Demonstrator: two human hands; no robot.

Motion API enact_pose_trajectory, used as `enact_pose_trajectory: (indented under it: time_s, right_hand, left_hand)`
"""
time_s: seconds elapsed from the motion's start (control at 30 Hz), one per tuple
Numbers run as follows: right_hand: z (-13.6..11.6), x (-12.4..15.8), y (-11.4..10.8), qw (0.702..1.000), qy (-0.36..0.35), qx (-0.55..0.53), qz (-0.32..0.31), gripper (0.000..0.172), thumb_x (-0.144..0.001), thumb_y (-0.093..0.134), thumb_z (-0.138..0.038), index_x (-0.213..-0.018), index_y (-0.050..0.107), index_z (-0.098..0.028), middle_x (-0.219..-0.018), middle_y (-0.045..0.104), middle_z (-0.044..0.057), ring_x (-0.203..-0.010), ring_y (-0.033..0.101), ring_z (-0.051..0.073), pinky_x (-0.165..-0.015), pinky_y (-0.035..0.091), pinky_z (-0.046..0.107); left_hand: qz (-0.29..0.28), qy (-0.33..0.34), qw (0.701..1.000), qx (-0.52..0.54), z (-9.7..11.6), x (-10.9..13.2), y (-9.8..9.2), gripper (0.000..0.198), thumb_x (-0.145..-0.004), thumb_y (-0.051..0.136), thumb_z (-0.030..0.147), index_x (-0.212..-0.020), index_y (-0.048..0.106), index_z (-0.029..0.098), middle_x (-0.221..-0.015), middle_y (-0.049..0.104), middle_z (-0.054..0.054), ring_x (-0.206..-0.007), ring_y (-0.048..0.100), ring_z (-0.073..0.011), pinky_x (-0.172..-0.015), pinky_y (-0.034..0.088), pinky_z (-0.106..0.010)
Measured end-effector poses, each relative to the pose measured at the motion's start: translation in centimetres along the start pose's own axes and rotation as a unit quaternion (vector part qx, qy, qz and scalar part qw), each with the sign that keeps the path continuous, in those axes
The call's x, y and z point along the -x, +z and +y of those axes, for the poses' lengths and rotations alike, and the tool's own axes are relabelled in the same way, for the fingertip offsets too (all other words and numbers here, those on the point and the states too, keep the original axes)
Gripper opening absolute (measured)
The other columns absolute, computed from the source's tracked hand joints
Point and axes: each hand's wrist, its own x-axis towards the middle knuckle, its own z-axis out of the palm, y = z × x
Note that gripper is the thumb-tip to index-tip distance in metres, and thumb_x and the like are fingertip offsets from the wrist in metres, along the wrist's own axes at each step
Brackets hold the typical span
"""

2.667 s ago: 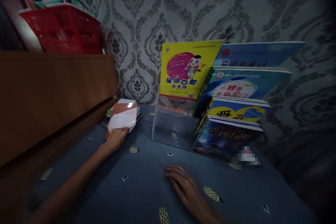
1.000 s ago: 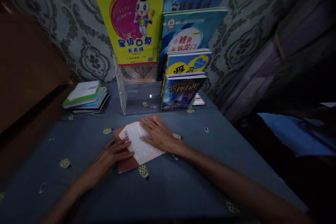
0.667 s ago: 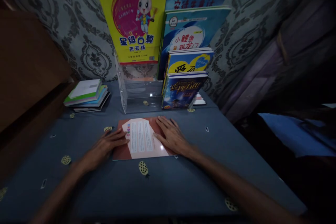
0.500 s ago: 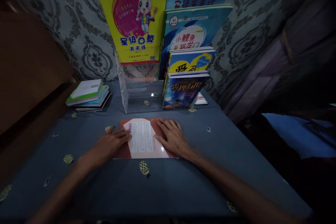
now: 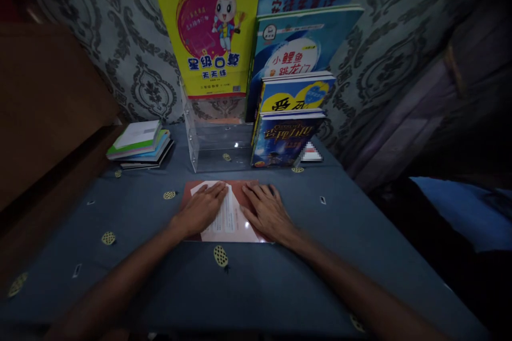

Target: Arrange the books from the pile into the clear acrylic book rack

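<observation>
A thin book (image 5: 240, 228) with a reddish-brown and pale pink printed face lies flat on the grey-blue tablecloth in front of me. My left hand (image 5: 205, 206) rests flat across its left half and covers much of the printed text. Its fingers are stretched out towards the upper middle of the book. On the right part lies my right hand (image 5: 266, 210), palm down with the fingers spread. Neither hand grips anything.
Behind the book stands a clear acrylic rack (image 5: 216, 160) with a yellow workbook (image 5: 212, 26) and several blue books (image 5: 286, 138). Left of it is a stack of small books (image 5: 141, 144). A brown board (image 5: 48, 112) borders the left side; a curtain (image 5: 408, 112) hangs at right.
My left hand has moved right, from the book's left edge onto its printed text. My right hand stays in place on the book. The view has shifted slightly.
</observation>
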Motion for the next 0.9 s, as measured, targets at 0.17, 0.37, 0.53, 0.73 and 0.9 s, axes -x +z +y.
enact_pose_trajectory:
  time_s: [0.17, 0.37, 0.53, 0.73, 0.9]
  right_hand:
    - [-0.2, -0.1, -0.2, 1.0, 0.004, -0.005, -0.003, 0.052, -0.099, 0.039, -0.041, -0.142, 0.051, -0.016, -0.145, 0.053, 0.016, -0.129, 0.047, 0.034, -0.112, 0.027, 0.061]
    - [-0.4, -0.1, -0.7, 1.0, 0.002, 0.02, -0.016, 0.051, -0.098, 0.041, -0.038, -0.141, 0.052, -0.013, -0.147, 0.052, 0.018, -0.129, 0.048, 0.035, -0.113, 0.024, 0.064]
    - [-2.2, -1.3, -1.1, 0.998, -0.05, 0.019, -0.03, 0.046, -0.099, 0.043, -0.034, -0.137, 0.055, -0.011, -0.142, 0.055, 0.02, -0.132, 0.046, 0.035, -0.114, 0.022, 0.064]
    - [-8.8, -2.8, 0.7, 0.974, -0.209, -0.05, -0.076, 0.043, -0.1, 0.049, -0.034, -0.137, 0.054, -0.014, -0.144, 0.054, 0.017, -0.14, 0.041, 0.029, -0.117, 0.029, 0.052]
    - [-10.5, -2.0, 1.3, 0.954, -0.27, -0.089, -0.096, 0.04, -0.104, 0.042, -0.032, -0.14, 0.052, -0.018, -0.15, 0.049, 0.013, -0.145, 0.036, 0.025, -0.12, 0.026, 0.051]
  left_hand:
    - [-0.002, -0.079, 0.997, -0.021, -2.8, 2.9, -0.6, 0.053, -0.094, 0.035, 0.006, -0.145, 0.046, 0.014, -0.152, 0.046, -0.013, -0.14, 0.045, -0.0231, -0.113, 0.038, -0.038]
    - [0.032, -0.114, 0.991, 0.055, -5.4, 4.5, 0.2, 0.052, -0.098, 0.033, 0.014, -0.147, 0.045, 0.021, -0.152, 0.047, -0.006, -0.139, 0.047, -0.0214, -0.115, 0.037, -0.04]
    - [0.068, -0.052, 0.982, 0.168, -7.3, 4.3, 1.0, 0.045, -0.099, 0.036, 0.025, -0.141, 0.054, 0.021, -0.149, 0.05, -0.004, -0.139, 0.047, -0.0197, -0.116, 0.036, -0.04]
    - [0.072, -0.064, 0.978, 0.185, -7.9, 4.7, 1.6, 0.048, -0.098, 0.035, 0.025, -0.142, 0.052, 0.023, -0.151, 0.048, -0.004, -0.141, 0.044, -0.021, -0.119, 0.03, -0.046]
    - [0.076, -0.052, 0.98, 0.177, -8.0, 5.0, 2.1, 0.048, -0.098, 0.034, 0.022, -0.144, 0.049, 0.024, -0.152, 0.046, -0.006, -0.141, 0.044, -0.0194, -0.118, 0.029, -0.047]
